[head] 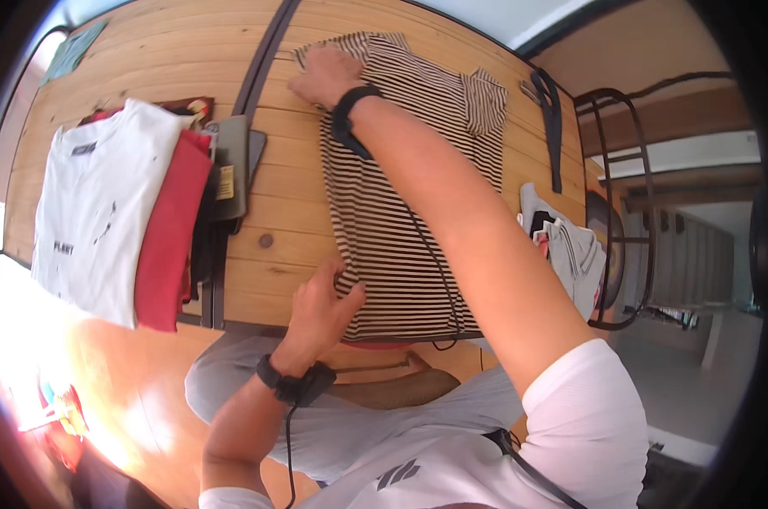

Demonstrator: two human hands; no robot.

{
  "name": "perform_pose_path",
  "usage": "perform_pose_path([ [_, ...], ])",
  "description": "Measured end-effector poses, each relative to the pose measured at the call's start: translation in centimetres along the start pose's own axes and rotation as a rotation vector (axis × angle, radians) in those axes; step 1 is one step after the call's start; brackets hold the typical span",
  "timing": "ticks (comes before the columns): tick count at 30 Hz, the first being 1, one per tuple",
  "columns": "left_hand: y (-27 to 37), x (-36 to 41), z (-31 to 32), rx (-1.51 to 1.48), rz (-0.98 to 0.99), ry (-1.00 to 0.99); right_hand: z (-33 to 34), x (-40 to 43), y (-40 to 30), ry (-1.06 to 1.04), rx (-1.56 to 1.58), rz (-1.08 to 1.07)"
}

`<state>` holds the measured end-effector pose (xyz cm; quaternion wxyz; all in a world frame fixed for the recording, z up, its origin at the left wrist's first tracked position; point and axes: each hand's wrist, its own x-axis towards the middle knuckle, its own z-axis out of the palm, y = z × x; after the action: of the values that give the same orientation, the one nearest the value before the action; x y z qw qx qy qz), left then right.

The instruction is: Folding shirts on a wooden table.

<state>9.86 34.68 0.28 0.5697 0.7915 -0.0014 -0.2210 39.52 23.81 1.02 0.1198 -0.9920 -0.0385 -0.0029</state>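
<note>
A black-and-white striped short-sleeved shirt (403,254) lies on the wooden table, its right sleeve turned inward over the body. My right hand (330,75) reaches across it to the upper left, on the sleeve and shoulder there; whether the fingers pinch the cloth is hidden. My left hand (327,305) is at the lower left side edge, with fingertips at the cloth and thumb apart from the forefinger. Both wrists wear black bands, and a thin black cable runs over the shirt from the right wrist.
Folded white (97,210) and red shirts (167,235) lie on the left with a grey-green box or case (232,165). Grey and white clothes (565,248) are at the right edge, below a dark strap (552,133). A metal rail (648,210) stands beyond.
</note>
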Motion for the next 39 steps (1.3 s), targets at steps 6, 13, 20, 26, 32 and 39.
perform_pose_path([
  [6, 0.6, -0.1, 0.0, 0.069, -0.008, -0.066, 2.9, 1.9, 1.3, 0.061, -0.1, 0.007],
  [13, 0.0, -1.1, 0.4, 0.131, 0.091, -0.02, 3.8, 2.7, 3.0, 0.152, -0.24, -0.079],
  [20, 0.9, -2.0, 0.5, 0.147, 0.174, 0.094, -0.9, 2.9, 6.6, 0.307, 0.325, 0.036],
  [26, 1.6, -1.8, 2.7, 0.213, 0.452, 0.108, -1.1, 2.9, 15.9, 0.543, 0.989, 0.237],
  [32, 0.9, -1.8, 5.0, 0.298, 0.521, -0.001, -1.4, -1.1, 16.8, 0.34, 1.195, 0.636],
  [39, 0.7, -0.9, 5.9, 0.308, 0.563, -0.056, 0.0, -1.0, 20.4, 0.317, 1.117, 0.692],
])
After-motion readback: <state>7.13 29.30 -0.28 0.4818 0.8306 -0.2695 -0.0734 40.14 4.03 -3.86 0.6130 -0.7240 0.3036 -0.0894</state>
